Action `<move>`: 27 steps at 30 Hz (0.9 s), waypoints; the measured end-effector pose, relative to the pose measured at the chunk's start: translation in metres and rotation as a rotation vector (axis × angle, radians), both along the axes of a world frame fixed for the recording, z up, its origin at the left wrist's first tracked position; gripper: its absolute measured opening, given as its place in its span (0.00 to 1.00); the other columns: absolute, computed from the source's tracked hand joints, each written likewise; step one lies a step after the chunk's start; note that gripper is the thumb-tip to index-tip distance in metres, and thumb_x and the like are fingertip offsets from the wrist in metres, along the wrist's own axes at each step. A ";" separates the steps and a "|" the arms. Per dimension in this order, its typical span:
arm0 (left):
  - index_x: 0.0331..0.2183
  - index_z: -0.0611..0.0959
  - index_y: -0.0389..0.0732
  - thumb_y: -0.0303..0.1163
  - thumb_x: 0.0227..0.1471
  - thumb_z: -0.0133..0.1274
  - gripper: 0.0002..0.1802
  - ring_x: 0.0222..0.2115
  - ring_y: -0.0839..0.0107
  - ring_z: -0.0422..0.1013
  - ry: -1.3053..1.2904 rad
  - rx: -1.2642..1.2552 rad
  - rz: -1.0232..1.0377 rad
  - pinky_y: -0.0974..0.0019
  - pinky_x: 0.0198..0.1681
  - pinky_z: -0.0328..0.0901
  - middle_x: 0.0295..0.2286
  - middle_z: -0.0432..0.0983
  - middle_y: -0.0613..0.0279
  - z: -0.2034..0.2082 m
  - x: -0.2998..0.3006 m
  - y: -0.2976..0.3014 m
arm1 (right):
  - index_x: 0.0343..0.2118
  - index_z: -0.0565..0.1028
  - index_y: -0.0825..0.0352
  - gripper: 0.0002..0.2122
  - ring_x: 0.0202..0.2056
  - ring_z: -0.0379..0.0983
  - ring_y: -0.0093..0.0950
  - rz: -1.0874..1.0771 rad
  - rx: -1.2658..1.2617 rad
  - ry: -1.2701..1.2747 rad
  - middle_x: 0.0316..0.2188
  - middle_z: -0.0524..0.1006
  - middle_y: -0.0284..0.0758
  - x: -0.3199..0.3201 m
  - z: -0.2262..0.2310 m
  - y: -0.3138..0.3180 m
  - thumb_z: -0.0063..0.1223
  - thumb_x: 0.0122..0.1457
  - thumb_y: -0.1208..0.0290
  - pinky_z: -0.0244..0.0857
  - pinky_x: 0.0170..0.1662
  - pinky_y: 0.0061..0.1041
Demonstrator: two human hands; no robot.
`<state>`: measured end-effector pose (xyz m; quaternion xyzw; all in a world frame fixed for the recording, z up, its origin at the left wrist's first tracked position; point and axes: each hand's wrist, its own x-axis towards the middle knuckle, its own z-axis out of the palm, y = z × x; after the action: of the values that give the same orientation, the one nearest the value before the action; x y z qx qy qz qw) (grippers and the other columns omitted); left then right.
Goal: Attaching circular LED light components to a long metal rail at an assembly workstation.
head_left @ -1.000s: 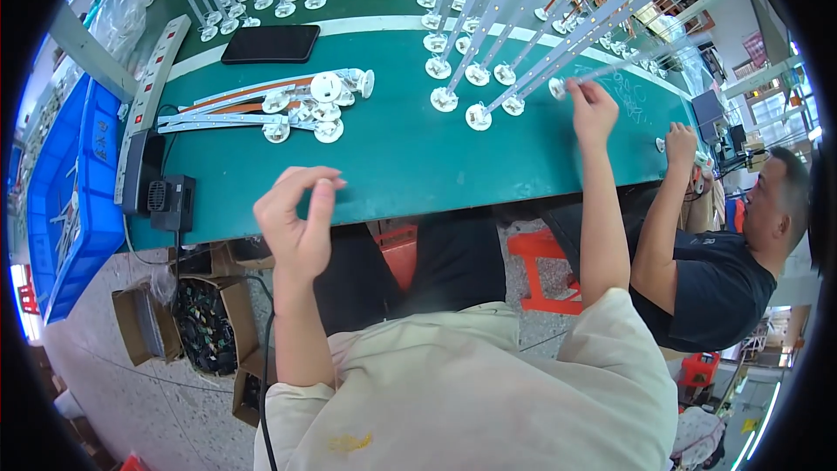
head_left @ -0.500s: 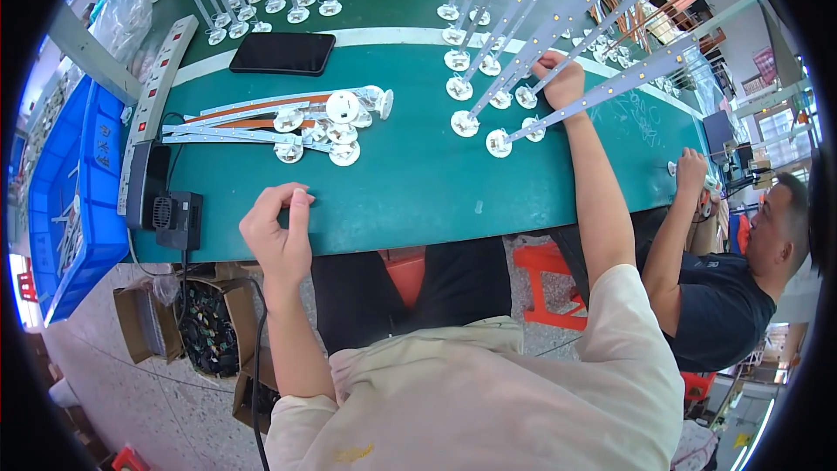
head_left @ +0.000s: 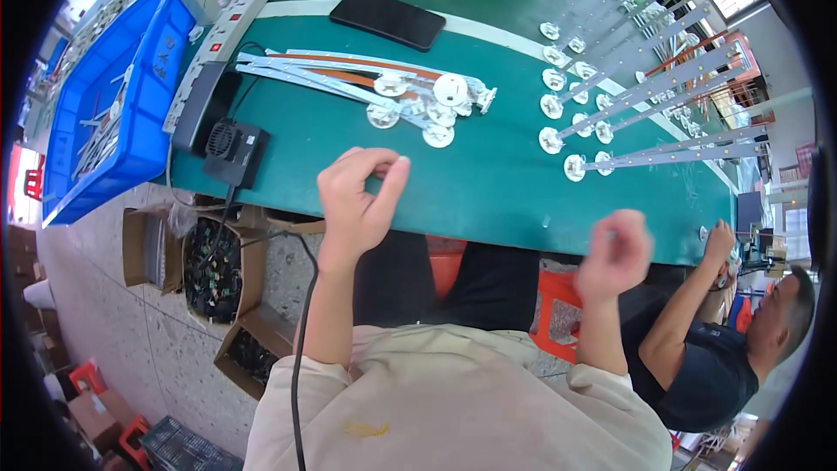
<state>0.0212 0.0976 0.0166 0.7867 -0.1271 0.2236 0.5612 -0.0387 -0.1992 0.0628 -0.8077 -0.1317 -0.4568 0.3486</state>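
Note:
My left hand hovers over the near edge of the green table, thumb and forefinger pinched together; I see nothing between them. My right hand is blurred and curled into a loose fist just off the table's front edge, holding nothing that I can see. Beyond the left hand lies a loose pile of long thin strips with white round discs. Further right, several more strips with discs lie side by side in rows.
A black phone lies at the back. A white power strip and a black fan box sit at the table's left end, beside a blue bin. Open cardboard boxes stand on the floor. A co-worker sits at right.
My right hand has drawn back from the rows of strips to the table's near edge. My left hand has lifted slightly and kept its pinch.

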 end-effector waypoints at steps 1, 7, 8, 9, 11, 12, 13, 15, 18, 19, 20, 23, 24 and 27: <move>0.28 0.82 0.30 0.22 0.52 0.56 0.04 0.24 0.72 0.76 -0.001 0.000 -0.003 0.71 0.30 0.68 0.23 0.79 0.56 0.001 -0.002 0.001 | 0.29 0.76 0.69 0.07 0.27 0.70 0.29 0.235 -0.283 0.009 0.24 0.74 0.35 -0.003 0.012 0.025 0.60 0.50 0.87 0.66 0.32 0.25; 0.27 0.82 0.31 0.25 0.50 0.60 0.06 0.22 0.70 0.75 -0.033 0.010 0.030 0.70 0.29 0.69 0.22 0.78 0.55 0.002 -0.004 0.004 | 0.33 0.80 0.67 0.09 0.36 0.76 0.37 0.301 -0.261 0.181 0.36 0.80 0.39 0.109 0.011 0.120 0.59 0.47 0.84 0.71 0.35 0.32; 0.27 0.82 0.31 0.25 0.50 0.61 0.06 0.22 0.70 0.75 -0.031 -0.002 0.038 0.70 0.29 0.69 0.22 0.78 0.55 0.001 -0.004 0.003 | 0.34 0.81 0.66 0.09 0.40 0.76 0.38 0.309 -0.291 0.218 0.39 0.80 0.39 0.125 0.010 0.124 0.59 0.49 0.81 0.72 0.37 0.34; 0.27 0.82 0.31 0.25 0.50 0.61 0.06 0.22 0.70 0.75 -0.030 -0.012 0.046 0.70 0.28 0.69 0.22 0.78 0.55 0.000 -0.003 0.003 | 0.35 0.81 0.65 0.08 0.43 0.76 0.39 0.316 -0.321 0.255 0.41 0.79 0.39 0.141 0.008 0.126 0.59 0.50 0.77 0.73 0.39 0.35; 0.27 0.82 0.32 0.26 0.49 0.61 0.07 0.22 0.70 0.76 -0.047 -0.025 0.062 0.70 0.28 0.69 0.22 0.78 0.56 0.000 -0.003 -0.001 | 0.35 0.82 0.65 0.08 0.42 0.77 0.39 0.287 -0.432 0.256 0.40 0.80 0.40 0.172 0.005 0.130 0.59 0.51 0.74 0.72 0.40 0.36; 0.27 0.82 0.32 0.26 0.49 0.61 0.07 0.22 0.70 0.76 -0.032 -0.015 0.058 0.70 0.28 0.69 0.21 0.78 0.56 0.001 -0.002 -0.002 | 0.35 0.82 0.65 0.09 0.40 0.78 0.39 0.249 -0.538 0.268 0.38 0.81 0.41 0.183 0.005 0.131 0.59 0.51 0.72 0.72 0.40 0.36; 0.26 0.83 0.32 0.26 0.49 0.62 0.07 0.22 0.70 0.76 -0.015 -0.002 0.061 0.70 0.28 0.69 0.21 0.78 0.56 0.001 -0.003 -0.001 | 0.35 0.82 0.65 0.09 0.40 0.78 0.39 0.259 -0.540 0.260 0.38 0.81 0.41 0.191 0.010 0.137 0.59 0.51 0.72 0.72 0.40 0.36; 0.26 0.82 0.32 0.27 0.49 0.62 0.08 0.22 0.70 0.76 -0.016 0.008 0.076 0.70 0.28 0.69 0.21 0.78 0.56 0.000 -0.004 -0.001 | 0.35 0.83 0.65 0.09 0.36 0.79 0.40 0.157 -0.709 0.990 0.33 0.82 0.43 0.201 0.021 0.143 0.58 0.51 0.71 0.72 0.41 0.35; 0.26 0.82 0.32 0.27 0.49 0.62 0.08 0.22 0.70 0.76 -0.022 -0.026 0.067 0.70 0.27 0.69 0.21 0.78 0.56 -0.001 -0.005 0.003 | 0.34 0.83 0.64 0.08 0.32 0.79 0.41 0.163 -0.641 0.862 0.30 0.81 0.44 0.188 0.024 0.141 0.56 0.53 0.71 0.72 0.41 0.35; 0.26 0.82 0.32 0.27 0.49 0.62 0.08 0.22 0.70 0.76 -0.018 -0.027 0.055 0.70 0.27 0.69 0.21 0.78 0.56 -0.001 -0.005 0.002 | 0.34 0.83 0.64 0.08 0.33 0.79 0.41 0.134 -0.621 0.809 0.30 0.81 0.44 0.182 0.025 0.138 0.55 0.53 0.71 0.72 0.41 0.35; 0.26 0.83 0.32 0.27 0.49 0.62 0.08 0.22 0.70 0.76 -0.014 -0.027 0.042 0.70 0.28 0.69 0.21 0.79 0.56 -0.001 -0.005 0.002 | 0.34 0.84 0.63 0.08 0.32 0.79 0.41 0.099 -0.593 0.728 0.28 0.81 0.43 0.180 0.019 0.135 0.55 0.54 0.71 0.72 0.39 0.37; 0.26 0.83 0.33 0.27 0.48 0.62 0.07 0.22 0.69 0.76 -0.031 0.032 0.038 0.69 0.28 0.69 0.21 0.79 0.56 0.000 -0.005 0.003 | 0.35 0.83 0.62 0.07 0.30 0.78 0.42 0.059 -0.592 0.522 0.26 0.81 0.41 0.176 0.013 0.123 0.56 0.55 0.71 0.71 0.37 0.38; 0.26 0.83 0.33 0.27 0.48 0.62 0.07 0.22 0.69 0.76 -0.030 0.030 0.031 0.69 0.28 0.69 0.21 0.79 0.56 -0.001 -0.004 0.002 | 0.35 0.83 0.62 0.07 0.30 0.78 0.42 0.052 -0.591 0.526 0.26 0.81 0.41 0.175 0.011 0.121 0.56 0.55 0.71 0.71 0.37 0.38; 0.26 0.83 0.33 0.26 0.47 0.62 0.06 0.22 0.69 0.76 -0.023 0.083 0.033 0.69 0.28 0.69 0.21 0.79 0.57 -0.002 -0.002 0.000 | 0.37 0.82 0.62 0.07 0.28 0.78 0.42 0.008 -0.493 0.502 0.25 0.81 0.39 0.174 0.009 0.117 0.56 0.55 0.72 0.70 0.35 0.39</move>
<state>0.0192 0.0972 0.0142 0.8087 -0.1297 0.2361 0.5230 0.1354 -0.0820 0.0719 -0.9543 -0.1513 -0.1970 0.1661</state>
